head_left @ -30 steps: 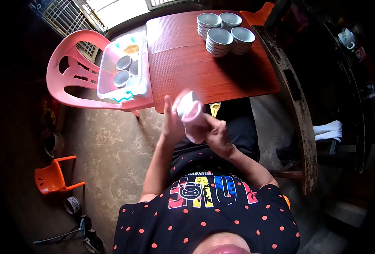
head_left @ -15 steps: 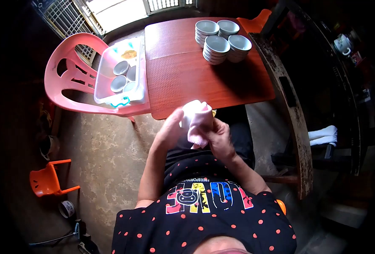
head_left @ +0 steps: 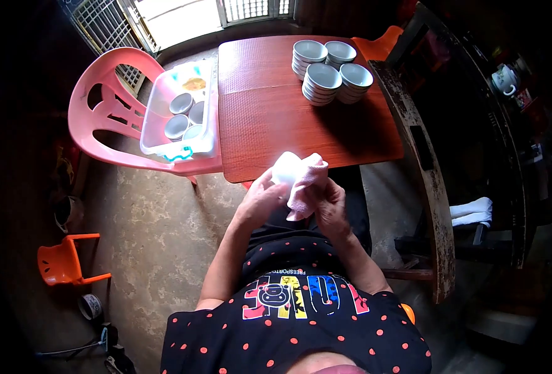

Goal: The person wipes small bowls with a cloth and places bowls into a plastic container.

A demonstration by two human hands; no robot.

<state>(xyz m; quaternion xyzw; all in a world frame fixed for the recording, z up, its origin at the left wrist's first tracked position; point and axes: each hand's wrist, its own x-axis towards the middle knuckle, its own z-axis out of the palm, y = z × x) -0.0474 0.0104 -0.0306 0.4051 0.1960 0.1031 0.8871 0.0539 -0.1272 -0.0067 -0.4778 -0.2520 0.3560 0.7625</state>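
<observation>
My left hand [head_left: 262, 201] is closed around a white bowl [head_left: 285, 169], whose surface is washed out by bright light. A pink cloth [head_left: 306, 190] is bunched in my right hand [head_left: 333, 210] and pressed against the bowl's right side. Both hands are over my lap, just before the table's near edge. At the far right of the table stand several stacks of white bowls [head_left: 323, 77]. More bowls [head_left: 177, 126] lie in a clear plastic bin [head_left: 153, 111] to the left.
The bin rests on a pink plastic chair [head_left: 89, 93] beside the red-brown table [head_left: 257, 118]. A worn wooden beam [head_left: 428, 162] runs along the right, with a white towel [head_left: 472, 212] beyond it. An orange chair [head_left: 61, 263] stands on the floor at left.
The pink cloth has shifted right and turned on the bowl, so more of the bright bowl shows. My left fingers have come closer around it. The view has tilted slightly.
</observation>
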